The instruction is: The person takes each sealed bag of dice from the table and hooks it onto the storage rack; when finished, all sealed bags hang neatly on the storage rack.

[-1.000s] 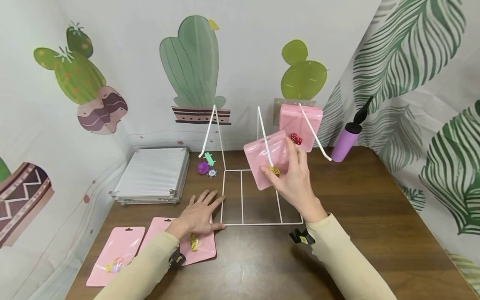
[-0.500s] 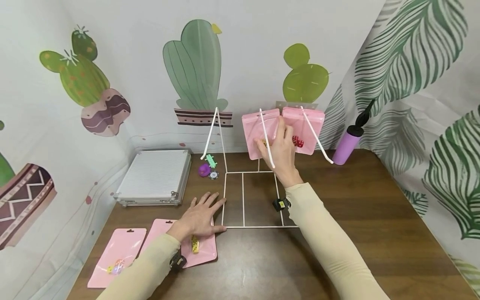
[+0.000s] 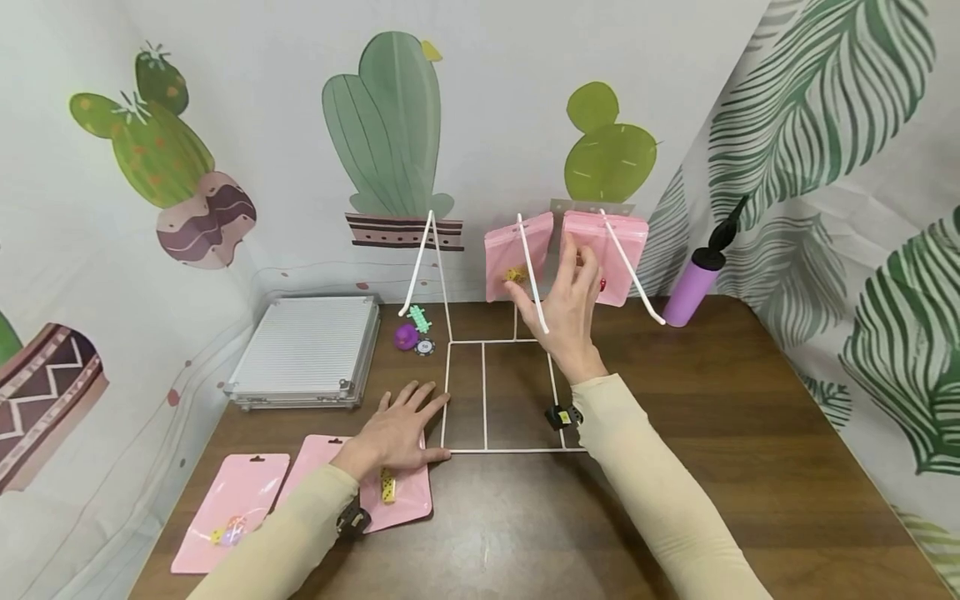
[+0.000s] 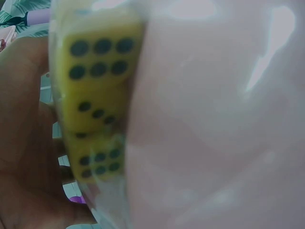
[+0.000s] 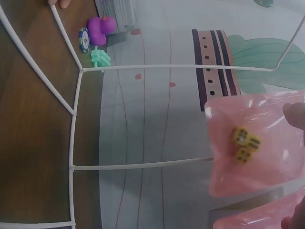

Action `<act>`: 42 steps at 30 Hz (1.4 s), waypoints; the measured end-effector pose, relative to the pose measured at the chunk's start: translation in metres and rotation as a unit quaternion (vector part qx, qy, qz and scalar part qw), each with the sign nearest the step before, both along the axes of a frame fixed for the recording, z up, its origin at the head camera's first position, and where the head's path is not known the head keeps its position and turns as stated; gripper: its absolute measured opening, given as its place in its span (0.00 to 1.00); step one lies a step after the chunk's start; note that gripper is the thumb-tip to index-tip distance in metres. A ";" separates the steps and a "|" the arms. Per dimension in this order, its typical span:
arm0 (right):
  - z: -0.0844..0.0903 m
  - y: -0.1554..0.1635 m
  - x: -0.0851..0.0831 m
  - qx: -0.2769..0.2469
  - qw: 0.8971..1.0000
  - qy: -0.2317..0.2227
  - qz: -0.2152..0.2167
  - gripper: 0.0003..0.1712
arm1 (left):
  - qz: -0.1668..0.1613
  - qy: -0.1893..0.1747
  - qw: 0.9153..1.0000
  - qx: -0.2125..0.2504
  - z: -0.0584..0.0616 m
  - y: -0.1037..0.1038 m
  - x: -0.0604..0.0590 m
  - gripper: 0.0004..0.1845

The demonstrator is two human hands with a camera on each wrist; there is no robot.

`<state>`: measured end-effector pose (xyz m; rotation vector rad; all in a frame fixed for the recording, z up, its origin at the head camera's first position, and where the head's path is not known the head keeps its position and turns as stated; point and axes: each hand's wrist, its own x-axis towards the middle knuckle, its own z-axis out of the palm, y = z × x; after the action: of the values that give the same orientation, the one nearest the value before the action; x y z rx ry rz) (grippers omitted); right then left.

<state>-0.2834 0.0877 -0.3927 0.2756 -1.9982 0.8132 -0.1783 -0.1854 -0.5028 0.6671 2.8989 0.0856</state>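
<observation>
1. The left wrist view is filled by a pink pouch [image 4: 214, 119] pressed near the lens, with yellow dice [image 4: 95, 100] blurred behind its clear film; little else can be read there
2. The right wrist view cuts off the right hand to fingertips at the frame's edge, so its grip cannot be read from that view
3. In the head view, the right hand [image 3: 566, 304] is raised with fingers spread and relaxed, just in front of a hanging pink pouch [image 3: 516, 254] on a white wire rack [image 3: 483, 392]; whether a fingertip touches the pouch cannot be told
4. That pouch holds yellow dice [image 5: 245, 142] and hangs beside a second hung pouch [image 3: 611, 250], partly hidden by the hand
5. The left hand [image 3: 397, 433] lies flat, fingers straight, pressing the pouch on the surface [image 3: 750, 433] against the rack's front left corner
6. Another flat pouch [image 3: 228, 512] lies at the surface's left edge
7. Open wood spreads right of the rack, toward a purple pump [image 3: 693, 283]
</observation>
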 end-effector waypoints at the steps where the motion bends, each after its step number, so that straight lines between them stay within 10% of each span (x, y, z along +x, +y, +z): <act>1: 0.000 0.000 0.001 -0.001 1.000 0.005 0.002 0.60 | 0.000 0.001 1.000 0.000 0.000 0.000 0.000 0.53; 18: 0.002 0.020 0.029 0.007 0.997 -0.001 0.073 0.57 | -0.005 0.001 1.000 0.001 0.001 0.000 -0.001 0.53; 42: -0.024 0.076 0.074 0.048 0.974 -0.158 0.156 0.58 | -0.003 -0.001 1.000 0.007 0.001 0.000 -0.001 0.52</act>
<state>-0.2093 0.1640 -0.4166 0.5559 -2.3322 1.0088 -0.1793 -0.1853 -0.5018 0.6780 2.8968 0.1067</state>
